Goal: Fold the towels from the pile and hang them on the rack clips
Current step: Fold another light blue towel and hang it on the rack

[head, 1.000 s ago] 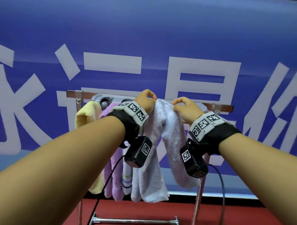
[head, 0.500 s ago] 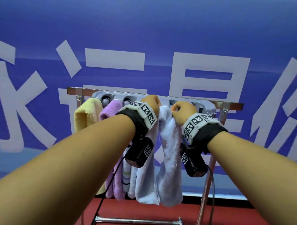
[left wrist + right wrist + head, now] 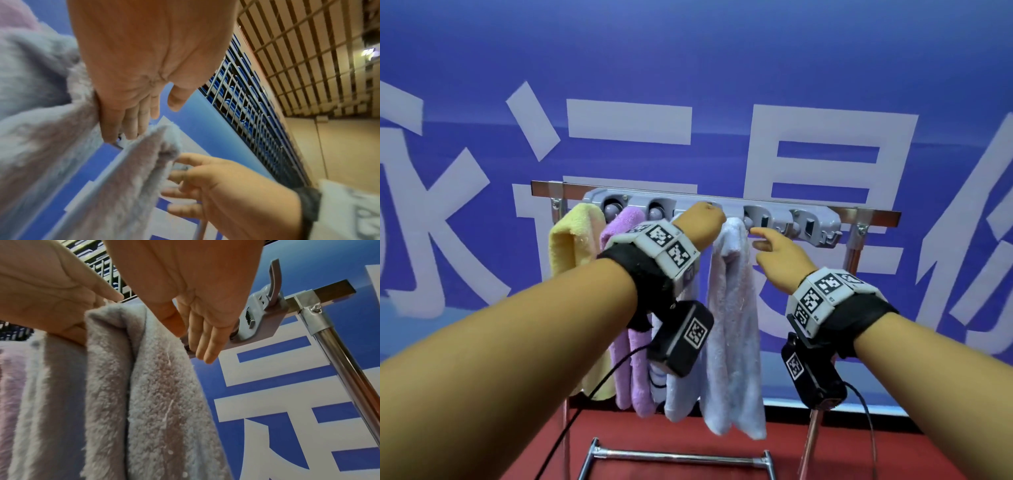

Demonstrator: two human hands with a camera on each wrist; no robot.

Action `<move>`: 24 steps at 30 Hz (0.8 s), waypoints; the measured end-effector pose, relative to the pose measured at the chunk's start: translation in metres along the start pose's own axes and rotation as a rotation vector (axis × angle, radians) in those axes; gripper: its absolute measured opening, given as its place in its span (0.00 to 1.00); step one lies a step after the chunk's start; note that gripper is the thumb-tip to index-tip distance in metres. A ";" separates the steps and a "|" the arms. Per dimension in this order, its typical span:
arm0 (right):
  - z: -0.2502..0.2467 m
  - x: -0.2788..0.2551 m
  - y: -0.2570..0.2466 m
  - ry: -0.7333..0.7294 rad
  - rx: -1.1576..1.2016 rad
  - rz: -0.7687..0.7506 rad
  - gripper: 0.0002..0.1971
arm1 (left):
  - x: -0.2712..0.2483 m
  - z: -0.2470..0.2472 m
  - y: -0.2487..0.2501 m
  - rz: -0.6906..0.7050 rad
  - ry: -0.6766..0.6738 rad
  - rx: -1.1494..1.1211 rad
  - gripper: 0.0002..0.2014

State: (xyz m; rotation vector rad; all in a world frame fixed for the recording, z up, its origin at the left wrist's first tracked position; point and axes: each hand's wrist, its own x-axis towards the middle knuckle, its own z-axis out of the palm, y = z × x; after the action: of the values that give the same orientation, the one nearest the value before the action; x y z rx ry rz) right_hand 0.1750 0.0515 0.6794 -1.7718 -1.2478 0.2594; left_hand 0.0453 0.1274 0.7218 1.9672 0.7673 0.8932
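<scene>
A pale blue towel (image 3: 732, 325) hangs folded from the grey clip strip (image 3: 774, 219) on the rack's top bar. My left hand (image 3: 700, 224) is at the towel's top, by the strip. In the left wrist view the left hand (image 3: 148, 121) has straight fingers lying against the towel (image 3: 133, 178), thumb free. My right hand (image 3: 763, 240) hovers just right of the towel with spread fingers and holds nothing. In the right wrist view the right hand (image 3: 195, 340) is beside the towel (image 3: 156, 394), close to an empty clip (image 3: 259, 318).
A yellow towel (image 3: 575, 246), a purple towel (image 3: 619, 226) and a striped white towel (image 3: 657, 377) hang to the left on the same strip. Two clips at the strip's right end are empty. The metal post (image 3: 811, 438) and bottom bar (image 3: 678, 455) stand on red floor before a blue banner.
My right hand has let go of the pale blue towel and opened, drawing back to the right. The towel has gathered narrower under the strip. My left hand stays at its top.
</scene>
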 end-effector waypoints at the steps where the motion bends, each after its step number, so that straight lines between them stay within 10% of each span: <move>1: 0.000 -0.006 0.001 0.001 0.020 -0.028 0.27 | -0.009 0.003 -0.003 0.004 0.004 -0.054 0.13; 8: 0.029 -0.041 0.015 -0.023 -0.038 -0.192 0.41 | -0.048 0.032 -0.057 0.008 0.057 0.073 0.17; 16: 0.044 -0.021 0.008 0.206 0.146 -0.102 0.17 | -0.039 0.029 -0.061 0.075 0.157 0.062 0.20; 24: 0.034 -0.020 -0.002 0.328 0.104 -0.207 0.21 | -0.039 0.035 -0.056 0.122 0.205 0.166 0.13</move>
State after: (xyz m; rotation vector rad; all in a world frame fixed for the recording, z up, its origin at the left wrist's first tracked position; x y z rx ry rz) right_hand 0.1428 0.0541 0.6559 -1.5107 -1.1454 -0.0830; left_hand 0.0418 0.1092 0.6474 2.1078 0.8693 1.1495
